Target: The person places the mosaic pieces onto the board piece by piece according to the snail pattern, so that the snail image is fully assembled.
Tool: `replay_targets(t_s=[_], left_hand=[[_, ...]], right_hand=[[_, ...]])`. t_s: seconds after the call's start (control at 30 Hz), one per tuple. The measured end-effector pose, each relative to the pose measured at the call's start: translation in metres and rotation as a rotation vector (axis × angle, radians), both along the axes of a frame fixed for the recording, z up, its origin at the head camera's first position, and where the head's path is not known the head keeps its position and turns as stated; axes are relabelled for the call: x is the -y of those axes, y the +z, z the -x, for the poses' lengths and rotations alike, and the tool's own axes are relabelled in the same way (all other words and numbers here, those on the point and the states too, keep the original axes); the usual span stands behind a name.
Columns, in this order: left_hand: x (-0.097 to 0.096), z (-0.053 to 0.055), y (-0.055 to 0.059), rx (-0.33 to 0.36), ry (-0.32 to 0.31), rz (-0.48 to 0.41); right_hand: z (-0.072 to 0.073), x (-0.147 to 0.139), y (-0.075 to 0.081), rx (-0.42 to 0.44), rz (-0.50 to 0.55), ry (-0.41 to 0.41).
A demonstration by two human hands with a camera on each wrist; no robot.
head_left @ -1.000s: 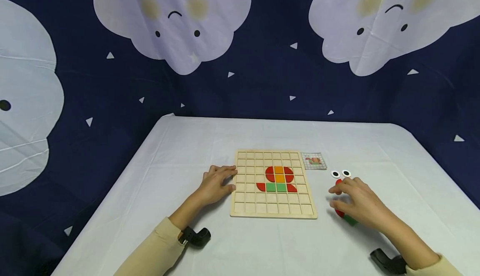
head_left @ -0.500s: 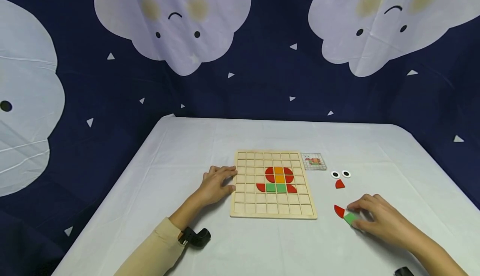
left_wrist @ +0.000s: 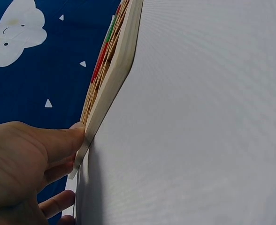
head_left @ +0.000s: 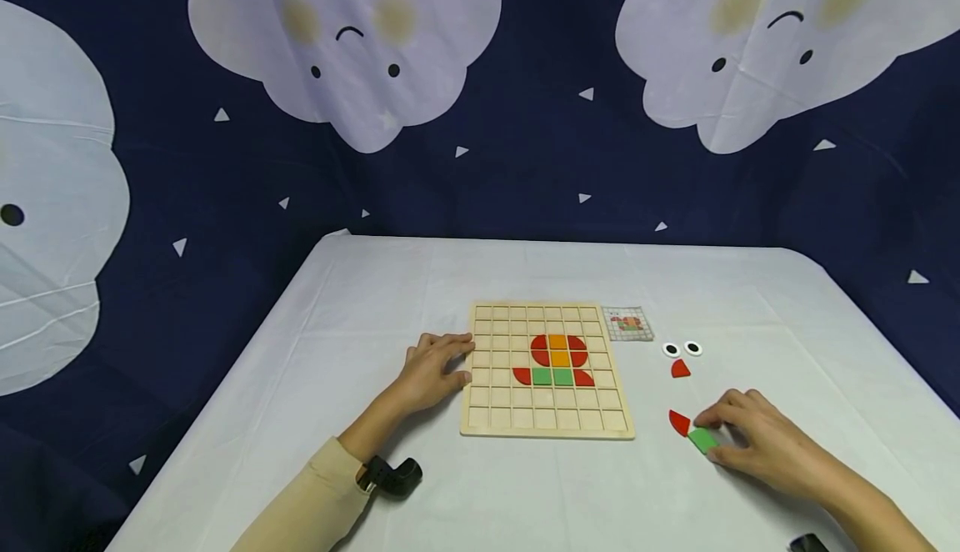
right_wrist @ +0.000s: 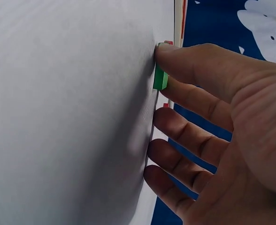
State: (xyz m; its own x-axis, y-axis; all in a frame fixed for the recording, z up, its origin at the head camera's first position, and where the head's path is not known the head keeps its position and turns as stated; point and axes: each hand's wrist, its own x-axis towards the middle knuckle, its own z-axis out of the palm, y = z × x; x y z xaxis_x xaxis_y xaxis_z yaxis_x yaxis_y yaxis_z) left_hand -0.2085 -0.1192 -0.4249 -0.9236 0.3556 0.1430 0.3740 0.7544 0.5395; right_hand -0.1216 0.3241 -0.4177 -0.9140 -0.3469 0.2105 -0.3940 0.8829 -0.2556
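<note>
A wooden grid board (head_left: 491, 419) lies on the table with red, orange and green pieces set in its cells. My left hand (head_left: 431, 375) rests at its left edge; in the left wrist view, the thumb (left_wrist: 65, 143) touches the rim. To the right of the board, my right hand (head_left: 765, 439) pinches a green square block (head_left: 702, 439) between thumb and index finger. That green block (right_wrist: 160, 77) still sits at table level in the right wrist view, the other fingers spread beside it. A red quarter-round piece (head_left: 678, 423) lies against the block's far left corner.
Two round eye pieces (head_left: 671, 350) and another red piece (head_left: 680, 368) lie beyond the right hand. A small pattern card (head_left: 628, 323) sits by the board's upper right corner. A white cloth covers the table (head_left: 390, 285); a dark blue curtain (head_left: 525, 193) hangs behind.
My right hand has drawn back toward the near right from above the loose pieces, uncovering the red ones, and has come down on the green block. The left hand has stayed in place.
</note>
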Motion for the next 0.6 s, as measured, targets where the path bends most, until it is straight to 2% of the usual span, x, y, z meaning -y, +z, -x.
replay_targets(t_s=[0.23,0.37,0.5,0.6], left_hand=[[-0.001,-0.001,0.001,0.003,0.006,0.000],[-0.001,0.000,0.000,0.006,0.003,0.002],[-0.001,0.000,0.000,-0.003,0.000,-0.002],[0.000,0.000,0.000,-0.011,0.001,-0.004]], right_hand=[[0.001,-0.002,-0.002,0.015,0.007,-0.049],[0.001,-0.004,-0.002,-0.041,0.022,-0.038],[0.005,0.000,0.004,-0.093,0.026,-0.022],[0.012,0.012,0.013,-0.089,0.029,-0.016]])
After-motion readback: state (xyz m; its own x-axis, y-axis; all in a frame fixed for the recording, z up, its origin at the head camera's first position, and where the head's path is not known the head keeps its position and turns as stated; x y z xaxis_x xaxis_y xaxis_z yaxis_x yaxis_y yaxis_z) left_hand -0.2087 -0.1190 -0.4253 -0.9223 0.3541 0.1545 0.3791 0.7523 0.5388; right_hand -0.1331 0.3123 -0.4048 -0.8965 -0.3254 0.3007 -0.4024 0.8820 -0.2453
